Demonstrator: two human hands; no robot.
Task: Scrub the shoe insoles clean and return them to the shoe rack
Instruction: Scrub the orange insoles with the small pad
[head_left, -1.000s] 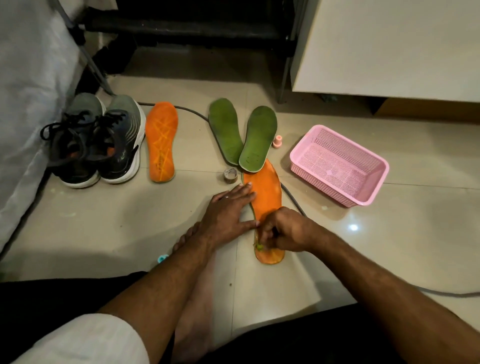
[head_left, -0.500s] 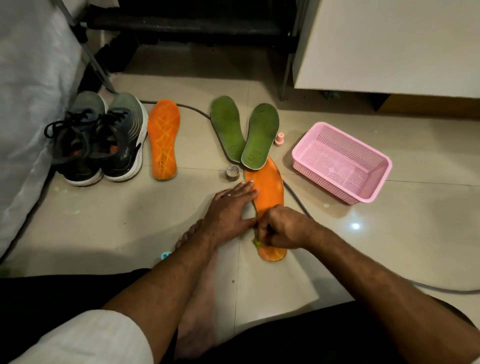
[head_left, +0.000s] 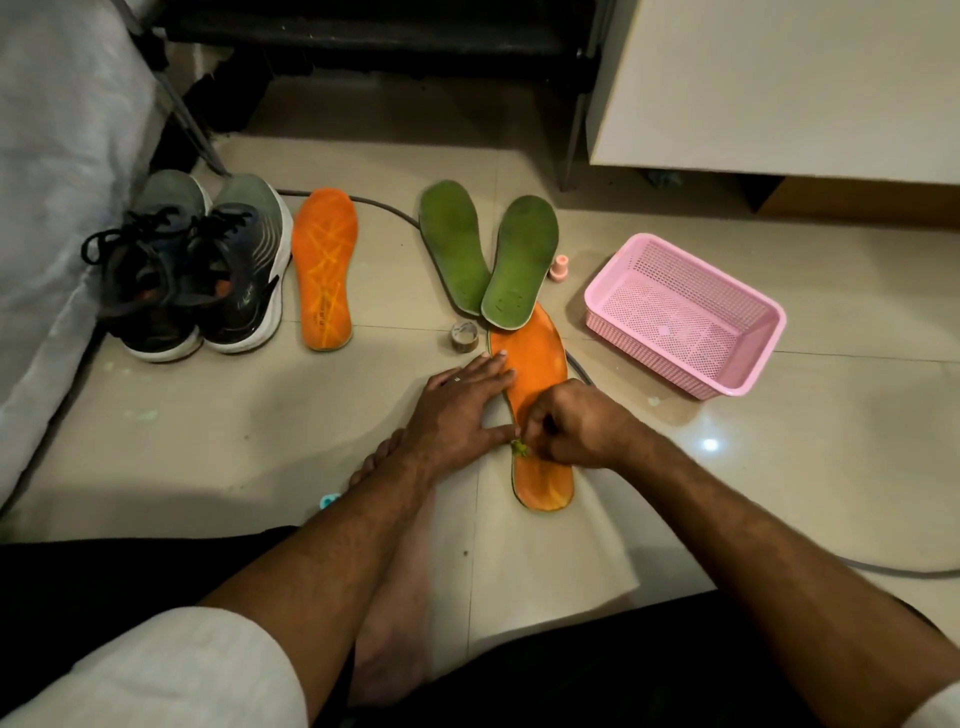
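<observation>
Nearest the camera, on the tiled floor (head_left: 805, 467), a bare foot (head_left: 395, 597) is stretched out betw. the two forearms, w/ a white sleeve (head_left: 156, 670) at bottom left. Just beyond, an orange insole (head_left: 535, 374) is laid flat on the floor, toe end pointing away. It is pinned by the left hand (head_left: 457, 410), fingers straight and flat, fingertips resting on the insole's left edge. The right hand (head_left: 576, 421) is curled tight over the insole's mid-section, its grip closed round a small green scrubber (head_left: 518, 448) of which only a tuft is seen below the knuckles. Beside the insole's far left edge a small round tape roll (head_left: 464, 338) is set. Farther out, two green insoles (head_left: 488, 254) are laid in a V, the right one's heel overlapping the orange insole's toe end. To the right a small peach cap-like item (head_left: 561, 267) and a pink mesh basket (head_left: 685, 312) are seen, well apart from the hands. To the left a 2nd orange insole (head_left: 324, 270) is laid underside up, next to a pair of dark sneakers (head_left: 202, 270). A grey cable (head_left: 384, 205) is run behind the insoles. At the far end a dark rack frame (head_left: 374, 31) and a white cabinet (head_left: 779, 78) are seen.
</observation>
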